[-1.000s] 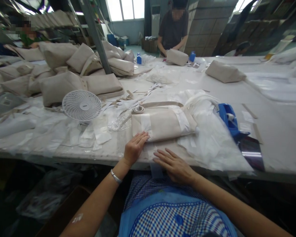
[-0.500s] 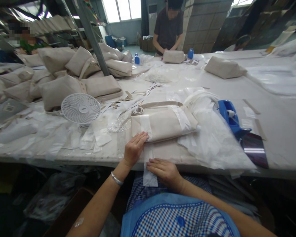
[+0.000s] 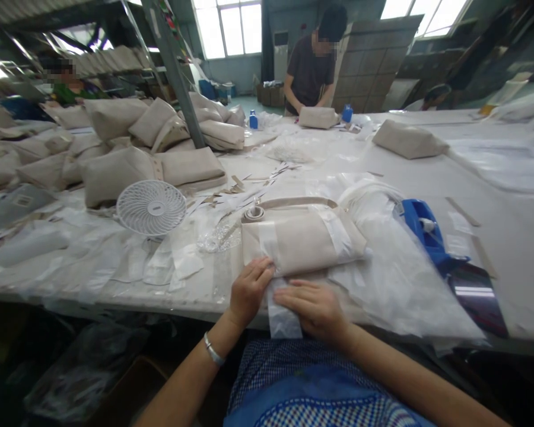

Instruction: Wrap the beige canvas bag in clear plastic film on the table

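A beige bag [image 3: 298, 240] lies flat near the table's front edge, with white strips across it and a rolled strap at its upper left corner. My left hand [image 3: 250, 289] rests at the bag's lower left, its fingertips on the lower end of the left strip. From under there a white translucent strip [image 3: 285, 323] hangs over the table edge. My right hand [image 3: 314, 305] lies on that strip with its fingers stretched out, just below the bag. Neither hand is wrapped round anything.
A white fan [image 3: 152, 207] stands left of the bag, before a heap of beige bags [image 3: 115, 172]. White plastic sheets [image 3: 396, 273] and a blue tape dispenser [image 3: 422, 228] are at the right. Across the table [image 3: 360, 148] a person [image 3: 311, 71] handles another bag.
The view has tilted up, so the scene sits lower in the picture. My right hand has moved slightly up along the strip, closer to the bag. My left hand stays at the bag's corner.
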Demonstrator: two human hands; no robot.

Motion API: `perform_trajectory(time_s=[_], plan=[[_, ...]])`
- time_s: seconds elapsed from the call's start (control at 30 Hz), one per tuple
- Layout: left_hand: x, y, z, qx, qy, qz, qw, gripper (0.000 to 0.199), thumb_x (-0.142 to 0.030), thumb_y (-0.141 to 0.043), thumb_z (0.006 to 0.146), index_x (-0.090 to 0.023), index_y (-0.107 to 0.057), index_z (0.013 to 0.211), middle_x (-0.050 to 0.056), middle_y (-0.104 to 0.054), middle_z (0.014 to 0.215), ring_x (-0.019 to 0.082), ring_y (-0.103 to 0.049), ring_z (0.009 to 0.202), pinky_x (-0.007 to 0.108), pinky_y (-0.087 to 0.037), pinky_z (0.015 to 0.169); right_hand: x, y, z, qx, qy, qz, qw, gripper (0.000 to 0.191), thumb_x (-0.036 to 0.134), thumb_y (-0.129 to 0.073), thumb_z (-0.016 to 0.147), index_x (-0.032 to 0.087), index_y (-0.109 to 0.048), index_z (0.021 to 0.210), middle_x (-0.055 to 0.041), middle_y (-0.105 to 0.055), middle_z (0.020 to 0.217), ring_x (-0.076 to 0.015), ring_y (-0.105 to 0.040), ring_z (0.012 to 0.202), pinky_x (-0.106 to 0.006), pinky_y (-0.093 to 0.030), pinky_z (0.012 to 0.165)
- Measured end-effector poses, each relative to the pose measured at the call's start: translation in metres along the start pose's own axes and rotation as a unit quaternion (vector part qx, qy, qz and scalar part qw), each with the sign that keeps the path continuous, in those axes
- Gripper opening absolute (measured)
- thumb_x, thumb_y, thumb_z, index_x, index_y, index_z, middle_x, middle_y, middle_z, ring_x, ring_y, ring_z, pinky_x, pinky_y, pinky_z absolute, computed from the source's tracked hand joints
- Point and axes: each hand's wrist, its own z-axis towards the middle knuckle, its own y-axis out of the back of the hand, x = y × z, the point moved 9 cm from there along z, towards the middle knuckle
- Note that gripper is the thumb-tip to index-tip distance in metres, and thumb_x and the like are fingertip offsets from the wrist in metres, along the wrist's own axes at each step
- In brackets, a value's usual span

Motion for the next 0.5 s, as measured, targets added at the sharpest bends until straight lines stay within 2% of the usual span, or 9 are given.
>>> perform_trajectory(time_s=[0.13, 0.27, 0.4, 0.5], plan=[[0.001, 0.005, 0.001, -0.004, 0.018, 0.008, 1.0, 0.02, -0.015, -0.055, 0.093, -0.022, -0.065, 0.108, 0.009, -0.066, 0.113, 0.022, -0.061, 0.111, 0.036, -0.057, 0.097, -0.046, 0.011, 0.049, -0.014, -0.069, -0.018, 0.997, 0.047, 0.002, -0.048, 0.083, 0.027, -0.073, 0.114, -0.0005, -0.078, 0.105, -0.0177, -0.073, 0.095, -0.036, -0.057, 0.096], [0.004, 0.006, -0.002, 0.003, 0.025, -0.008, 1.0, 0.024, -0.011, -0.052, 0.092, -0.022, -0.064, 0.109, 0.007, -0.067, 0.114, 0.022, -0.06, 0.11, 0.037, -0.055, 0.099, -0.096, -0.009, 0.081, 0.019, -0.122, -0.047, 0.991, 0.04, 0.003, -0.055, 0.078, 0.027, -0.077, 0.102, -0.0003, -0.078, 0.105, -0.0193, -0.073, 0.099, -0.034, -0.057, 0.092], [0.01, 0.01, -0.005, -0.02, 0.026, -0.031, 0.999, 0.026, -0.012, -0.053, 0.092, -0.021, -0.061, 0.116, 0.006, -0.069, 0.112, 0.02, -0.063, 0.106, 0.034, -0.056, 0.098, -0.125, -0.028, 0.089, 0.022, -0.149, -0.057, 0.987, 0.018, 0.013, -0.068, 0.083, 0.028, -0.078, 0.085, 0.0006, -0.077, 0.105, -0.0187, -0.073, 0.097, -0.036, -0.056, 0.094], [0.012, 0.009, -0.003, -0.008, 0.028, -0.03, 0.999, 0.035, -0.011, -0.051, 0.092, -0.021, -0.057, 0.125, 0.007, -0.067, 0.123, 0.02, -0.062, 0.11, 0.032, -0.055, 0.098, -0.132, -0.032, 0.087, 0.023, -0.161, -0.067, 0.984, 0.008, 0.02, -0.074, 0.083, 0.024, -0.074, 0.077, -0.0013, -0.075, 0.105, -0.0193, -0.071, 0.096, -0.035, -0.055, 0.09]])
